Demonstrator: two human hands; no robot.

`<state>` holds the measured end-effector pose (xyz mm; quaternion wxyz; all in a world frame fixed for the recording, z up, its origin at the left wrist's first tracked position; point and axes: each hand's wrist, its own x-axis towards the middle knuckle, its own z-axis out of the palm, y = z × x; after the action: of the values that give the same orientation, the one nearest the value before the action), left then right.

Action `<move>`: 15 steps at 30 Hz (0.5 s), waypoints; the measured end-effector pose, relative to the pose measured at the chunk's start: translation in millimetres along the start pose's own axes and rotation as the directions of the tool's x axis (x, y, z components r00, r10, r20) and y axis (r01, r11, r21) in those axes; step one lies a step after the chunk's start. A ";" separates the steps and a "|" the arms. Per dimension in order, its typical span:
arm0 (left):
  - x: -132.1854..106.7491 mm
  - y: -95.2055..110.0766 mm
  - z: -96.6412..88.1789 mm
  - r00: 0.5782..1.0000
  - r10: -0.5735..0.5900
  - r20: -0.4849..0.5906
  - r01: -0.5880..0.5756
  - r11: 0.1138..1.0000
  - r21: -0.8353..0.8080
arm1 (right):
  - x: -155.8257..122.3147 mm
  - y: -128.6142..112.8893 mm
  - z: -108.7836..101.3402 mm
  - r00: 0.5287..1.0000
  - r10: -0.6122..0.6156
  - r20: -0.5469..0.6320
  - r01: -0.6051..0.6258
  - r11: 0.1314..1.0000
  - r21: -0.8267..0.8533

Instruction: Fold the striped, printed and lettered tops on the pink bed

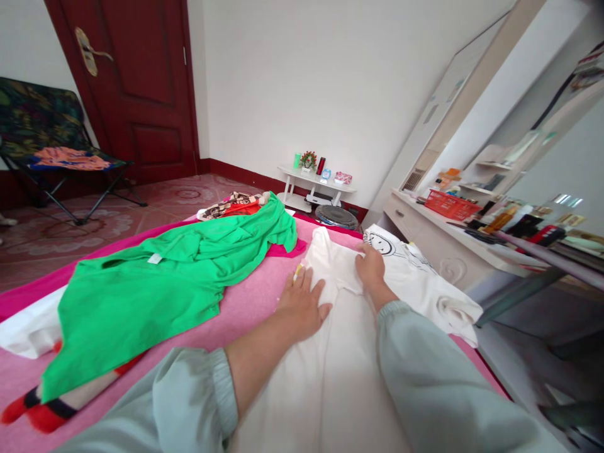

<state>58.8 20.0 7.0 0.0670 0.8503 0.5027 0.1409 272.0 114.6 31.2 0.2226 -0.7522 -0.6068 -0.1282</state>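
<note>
A plain white shirt (pixel 349 346) lies lengthwise on the pink bed cover (pixel 250 283) in front of me, one side folded inward. My left hand (pixel 302 306) rests flat on its left side near the top, fingers spread. At the right edge of the shirt, by the sleeve, my right hand (pixel 372 267) is closed on the fabric; its fingertips are partly hidden. Just right of that hand lies another white shirt (pixel 419 283) with a black face print and a rolled part. A green shirt (pixel 155 302) is spread out on the left.
Patterned clothing (pixel 231 206) lies behind the green shirt, and red-and-black striped fabric (pixel 61 406) shows under it. A dresser (pixel 453 261) with a red basket (pixel 452 204) and bottles stands right. A small white stand (pixel 316 178) and a folding chair (pixel 44 126) are farther back.
</note>
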 end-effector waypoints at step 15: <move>-0.1 -2.4 5.2 0.999 0.001 -0.038 -0.002 0.999 -0.033 | 34.8 -1.4 15.9 0.994 0.021 0.108 0.015 0.946 -0.323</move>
<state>58.4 21.2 1.5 0.0716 0.8466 0.5007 0.1653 277.4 152.4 33.8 0.0626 -0.7853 -0.5878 -0.1838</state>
